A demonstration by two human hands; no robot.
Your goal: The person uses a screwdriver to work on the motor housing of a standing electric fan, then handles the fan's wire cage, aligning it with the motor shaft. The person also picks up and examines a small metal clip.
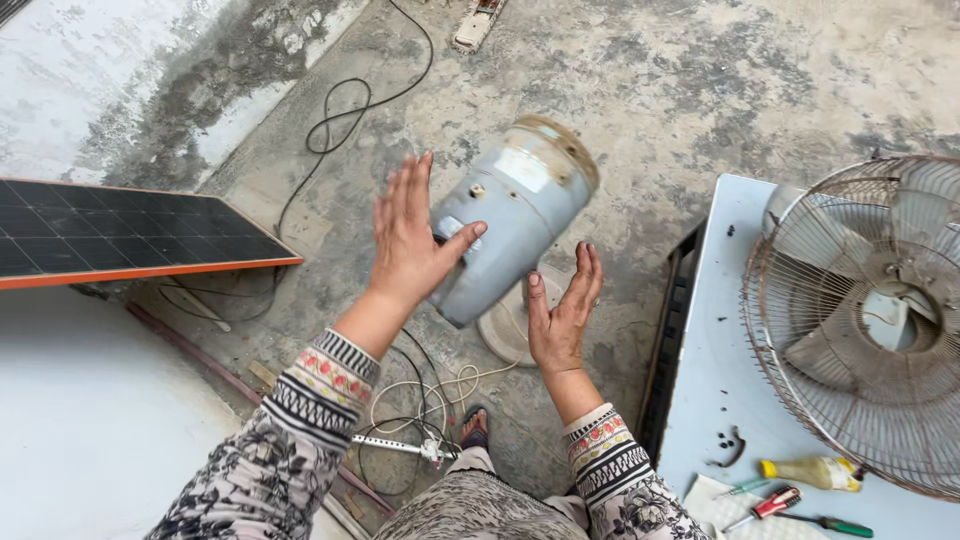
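Sandalled foot (475, 428), cables (425, 400) — fan (870, 320), solar panel (120, 235) flank open hands.

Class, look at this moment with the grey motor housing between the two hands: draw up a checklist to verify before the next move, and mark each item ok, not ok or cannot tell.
1. Left hand touches the grey motor housing: ok, thumb rests on it.
2. Right hand grips the housing: not ok, palm open, beside it.
3. Housing steady: cannot tell, it is tilted and blurred.
4. Floor below free of clutter: not ok, white cable lies there.
5. Screwdrivers within reach: ok, on the white table.
6. Fan guard secured: cannot tell.
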